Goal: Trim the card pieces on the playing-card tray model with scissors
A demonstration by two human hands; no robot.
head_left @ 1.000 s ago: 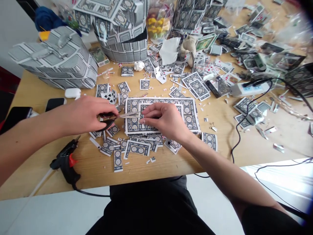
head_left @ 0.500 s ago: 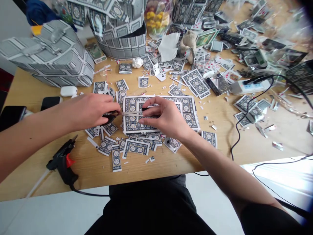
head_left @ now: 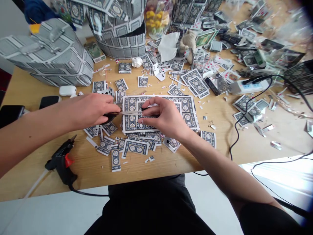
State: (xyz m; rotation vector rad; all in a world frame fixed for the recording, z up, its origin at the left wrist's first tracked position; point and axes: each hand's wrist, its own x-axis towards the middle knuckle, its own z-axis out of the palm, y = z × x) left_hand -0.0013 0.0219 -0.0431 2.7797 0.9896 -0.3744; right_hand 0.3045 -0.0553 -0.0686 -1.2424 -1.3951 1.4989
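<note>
1. Here, the glue gun (head_left: 62, 163) is lying at the near left edge of the desk (head_left: 220, 143), well apart from the cutting; I judge it is best left there, cord clear of the forearm.
2. The left hand (head_left: 90, 109) is closing around the scissors (head_left: 122, 114), blades pointing right across the card panel (head_left: 188, 112).
3. The blades are looking nearly shut; short, steady snips along the printed border would probably be keeping the edge straight.
4. The right hand (head_left: 163, 117) is pinching a card strip (head_left: 143, 105) at the blade tips, fingers bent together over the panel's middle.
5. Those fingertips are sitting very near the blades, so keeping them behind the cut line seems wise.
</note>
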